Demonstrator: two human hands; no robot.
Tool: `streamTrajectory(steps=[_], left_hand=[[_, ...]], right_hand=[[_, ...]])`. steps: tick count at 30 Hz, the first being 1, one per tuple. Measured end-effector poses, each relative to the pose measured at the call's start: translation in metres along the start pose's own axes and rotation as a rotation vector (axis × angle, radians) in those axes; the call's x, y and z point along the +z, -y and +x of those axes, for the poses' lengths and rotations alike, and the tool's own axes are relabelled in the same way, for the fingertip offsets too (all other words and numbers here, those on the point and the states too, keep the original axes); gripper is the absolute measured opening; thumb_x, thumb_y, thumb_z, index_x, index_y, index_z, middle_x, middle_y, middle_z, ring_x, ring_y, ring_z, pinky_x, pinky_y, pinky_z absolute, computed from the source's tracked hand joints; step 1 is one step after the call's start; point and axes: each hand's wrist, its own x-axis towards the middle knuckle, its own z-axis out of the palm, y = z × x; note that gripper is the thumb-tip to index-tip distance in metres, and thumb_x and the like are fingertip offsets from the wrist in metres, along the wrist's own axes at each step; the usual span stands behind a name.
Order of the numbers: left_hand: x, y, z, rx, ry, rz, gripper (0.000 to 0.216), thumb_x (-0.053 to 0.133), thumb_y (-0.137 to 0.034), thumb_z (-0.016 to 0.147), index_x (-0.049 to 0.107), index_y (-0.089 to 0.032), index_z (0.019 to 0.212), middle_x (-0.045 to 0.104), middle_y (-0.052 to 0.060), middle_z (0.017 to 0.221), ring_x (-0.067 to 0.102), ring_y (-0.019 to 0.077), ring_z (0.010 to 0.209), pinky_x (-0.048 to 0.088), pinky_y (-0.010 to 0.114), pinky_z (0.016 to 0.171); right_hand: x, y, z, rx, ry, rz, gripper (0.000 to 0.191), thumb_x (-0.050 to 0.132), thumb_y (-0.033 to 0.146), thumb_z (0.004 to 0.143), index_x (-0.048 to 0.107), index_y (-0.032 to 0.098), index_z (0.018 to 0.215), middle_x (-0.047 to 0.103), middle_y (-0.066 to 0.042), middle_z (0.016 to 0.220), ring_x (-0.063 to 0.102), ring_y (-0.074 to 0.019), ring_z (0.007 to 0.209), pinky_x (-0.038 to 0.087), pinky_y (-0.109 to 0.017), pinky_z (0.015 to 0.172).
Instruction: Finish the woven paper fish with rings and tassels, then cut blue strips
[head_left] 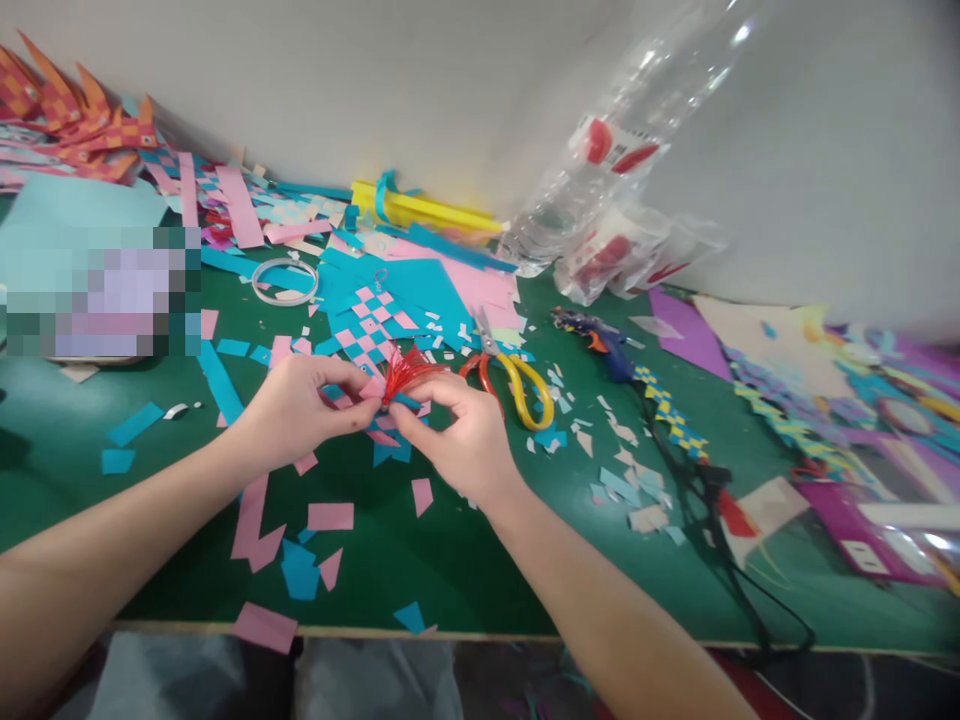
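My left hand (307,405) and my right hand (457,430) meet over the green table (420,570), both pinched on a small red tassel (401,372) of thin threads that fans up between my fingertips. Just behind it lies a woven pink and blue paper piece (371,325), partly under my fingers. Scissors (517,380) with red and yellow handles lie right of my right hand.
Pink and blue paper scraps litter the table. A tape ring (285,280) lies at the back left, a blue glue gun (607,345) with a black cord to the right. Clear plastic bottles (615,190) lean on the wall. Woven paper pieces (75,110) sit far left; purple and yellow ones (810,400) sit far right.
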Motion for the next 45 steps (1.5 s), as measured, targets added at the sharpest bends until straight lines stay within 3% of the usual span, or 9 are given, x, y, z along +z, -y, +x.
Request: streamTrajectory(steps=[9,16,22,25,30,36,39,45], left_hand=[[-0.001,0.004,-0.001,0.044,0.011,0.009,0.012,0.067,-0.026,0.073,0.068,-0.016,0.067,0.070,0.002,0.070,0.062,0.0117,0.065,0.050,0.017,0.055],[-0.007,0.004,0.002,-0.017,0.046,0.022,0.015,0.069,-0.035,0.076,0.075,-0.021,0.075,0.072,0.001,0.073,0.067,0.0147,0.071,0.050,0.017,0.056],[-0.012,-0.001,0.002,-0.096,0.004,0.065,0.027,0.065,-0.047,0.080,0.077,-0.023,0.081,0.074,0.001,0.078,0.063,0.0120,0.059,0.046,0.017,0.047],[-0.013,-0.001,0.003,-0.072,-0.018,0.063,0.026,0.065,-0.046,0.079,0.077,-0.023,0.085,0.074,0.002,0.077,0.064,0.0135,0.065,0.048,0.018,0.052],[-0.012,-0.002,0.003,-0.082,0.009,0.018,0.024,0.071,-0.043,0.074,0.075,-0.020,0.079,0.072,0.002,0.071,0.060,0.0113,0.054,0.046,0.018,0.045],[-0.010,0.000,0.002,-0.033,0.060,0.003,0.015,0.072,-0.034,0.073,0.071,-0.020,0.070,0.071,0.000,0.070,0.064,0.0137,0.065,0.050,0.021,0.057],[-0.010,0.001,0.002,0.024,0.077,-0.002,0.014,0.068,-0.032,0.077,0.069,-0.019,0.072,0.070,0.001,0.072,0.064,0.0134,0.066,0.050,0.021,0.057],[-0.019,-0.010,0.000,0.112,0.165,-0.077,0.022,0.057,-0.036,0.086,0.071,-0.020,0.082,0.072,0.002,0.085,0.067,0.0179,0.082,0.052,0.026,0.077]], right_hand=[[0.003,0.000,-0.003,-0.028,0.002,-0.023,0.012,0.064,0.022,0.076,0.057,0.022,0.065,0.070,0.000,0.074,0.062,-0.0161,0.072,0.047,-0.038,0.079],[-0.003,-0.002,0.003,0.064,0.023,0.047,0.006,0.067,0.025,0.073,0.066,0.021,0.069,0.074,-0.001,0.077,0.067,-0.0176,0.075,0.051,-0.036,0.077],[-0.005,-0.003,0.005,0.082,0.032,0.091,0.008,0.066,0.028,0.076,0.071,0.022,0.072,0.075,-0.001,0.080,0.069,-0.0175,0.078,0.054,-0.032,0.075],[-0.005,-0.003,0.005,0.090,0.023,0.094,0.009,0.065,0.027,0.077,0.071,0.022,0.073,0.075,0.000,0.080,0.069,-0.0173,0.077,0.055,-0.032,0.075],[-0.004,-0.004,0.004,0.073,0.010,0.089,0.007,0.066,0.026,0.076,0.071,0.022,0.075,0.075,-0.001,0.082,0.069,-0.0181,0.079,0.055,-0.033,0.075],[-0.003,-0.004,0.002,0.052,0.008,0.090,0.003,0.068,0.025,0.073,0.069,0.022,0.073,0.074,-0.001,0.080,0.067,-0.0177,0.077,0.054,-0.034,0.075],[-0.003,-0.005,0.002,0.009,0.018,0.120,0.001,0.068,0.023,0.073,0.069,0.022,0.074,0.074,0.000,0.079,0.067,-0.0170,0.078,0.053,-0.033,0.075],[-0.005,-0.003,0.000,-0.056,0.026,0.093,0.007,0.067,0.017,0.070,0.067,0.022,0.076,0.070,-0.001,0.078,0.064,-0.0175,0.077,0.051,-0.035,0.075]])
